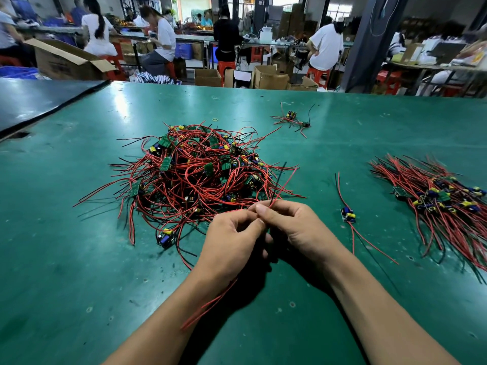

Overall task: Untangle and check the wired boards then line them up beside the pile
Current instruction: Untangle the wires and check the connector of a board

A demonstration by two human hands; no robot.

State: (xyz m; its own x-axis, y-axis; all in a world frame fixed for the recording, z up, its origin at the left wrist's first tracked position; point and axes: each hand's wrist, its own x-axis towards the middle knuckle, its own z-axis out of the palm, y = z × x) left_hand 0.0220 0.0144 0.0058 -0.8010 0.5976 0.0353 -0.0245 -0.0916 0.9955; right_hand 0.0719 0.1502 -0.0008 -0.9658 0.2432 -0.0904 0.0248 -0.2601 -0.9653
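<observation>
Hands together at near centre of green worktop [79, 259], just on the near side of the tangled pile [200, 169]. Left hand [232, 238] curled, fingertips pinching held wires [210, 302], red strands trailing near-left under the wrist. Right hand [295, 227] curled as well, thumb and forefinger pinching the same bunch, with red and black ends poking out far-right toward the pile edge. Board on that bunch hidden behind fingers, cannot tell where. Pile of red and black leads with small green boards, yellow and blue parts, at centre. Lined-up row [434, 201] at right edge, leads fanned far-left to near-right, boards clustered mid-row. Single board [347, 214] lying apart between hands and row, leads running far and near from it. Small loose cluster [291, 117] farther back, right of centre, well apart from pile. Yellow rubber band [215, 119] just beyond far edge of pile. Seated people, cardboard boxes, red stools past far edge of worktop.
</observation>
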